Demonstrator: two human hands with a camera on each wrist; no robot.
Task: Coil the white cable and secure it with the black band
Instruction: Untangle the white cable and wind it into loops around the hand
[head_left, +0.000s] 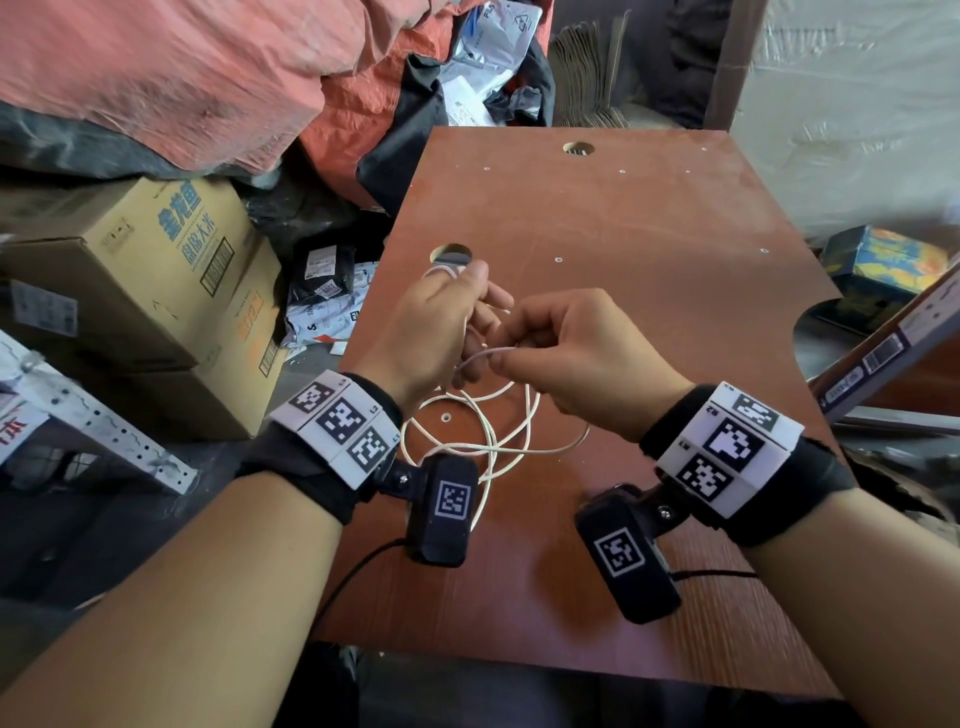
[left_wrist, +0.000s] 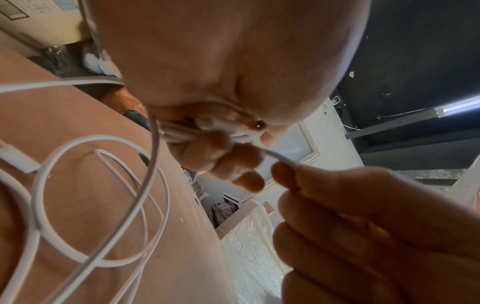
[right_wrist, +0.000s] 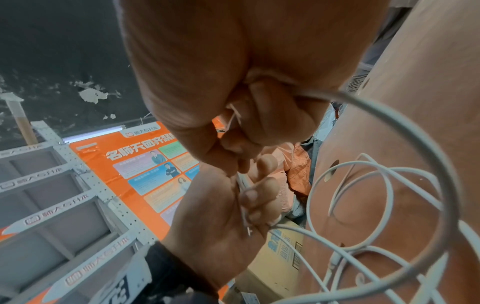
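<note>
A thin white cable (head_left: 493, 431) lies in loose, crossing loops on the brown table board (head_left: 649, 291), under my wrists. My left hand (head_left: 457, 322) is raised above the board, its fingers curled round a small bundle of cable turns (left_wrist: 207, 131). Just to its right, my right hand (head_left: 524, 353) pinches the strand (left_wrist: 283, 162) that leaves that bundle. In the right wrist view the cable (right_wrist: 376, 107) arcs out of my right hand's closed fingers (right_wrist: 272, 115) towards the loops. A white connector (right_wrist: 335, 259) rests on the board. The black band shows in no view.
The board has two round holes (head_left: 451, 255) (head_left: 578, 147). Cardboard boxes (head_left: 156, 270) and a grey metal shelf (head_left: 78, 415) stand off its left edge. An orange-red tarp (head_left: 182, 67) and parcels are piled behind. A long box (head_left: 893, 343) leans at the right edge.
</note>
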